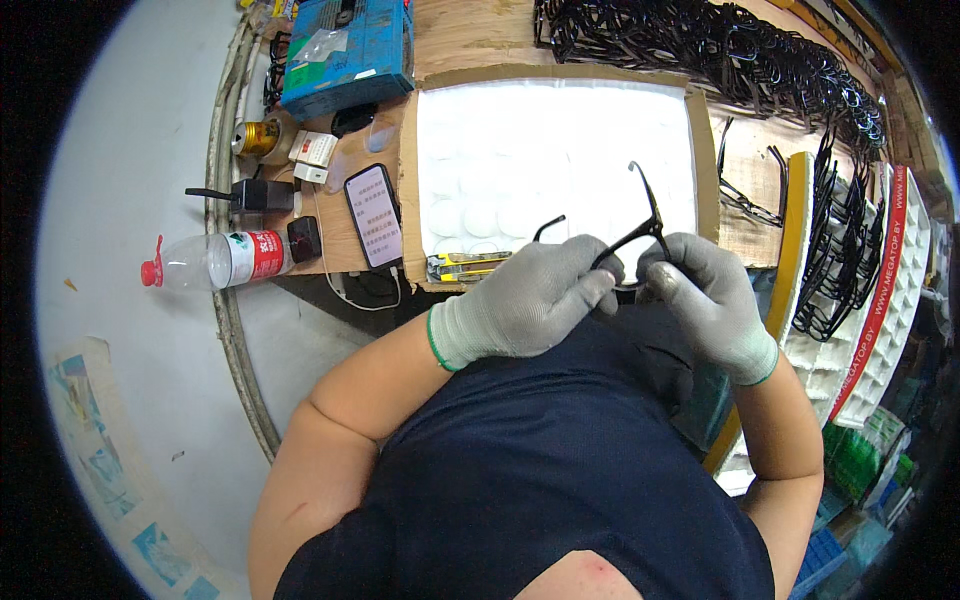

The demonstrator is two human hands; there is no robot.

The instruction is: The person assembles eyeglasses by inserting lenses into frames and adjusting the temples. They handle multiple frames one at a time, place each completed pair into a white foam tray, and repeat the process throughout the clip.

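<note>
My left hand [530, 305] and my right hand [712, 305] wear grey work gloves with green-edged cuffs. Between them, close to my body, I hold a black eyeglass frame [634, 236]. The left fingers pinch one side of it, and the right thumb and fingers close on the other. One temple arm sticks up and away from me; another tip shows beyond my left hand. Part of the frame is hidden behind my fingers. Just beyond the hands lies a bright white surface [560, 130] with faint round shapes, bordered by cardboard [707, 170].
Many black eyeglass frames [700, 50] are heaped at the far right. More frames [838, 250] rest on a white grid tray [885, 340] at right. On the left are a lit phone [375, 217], a plastic bottle [200, 262], a can [257, 138] and a blue box [345, 65].
</note>
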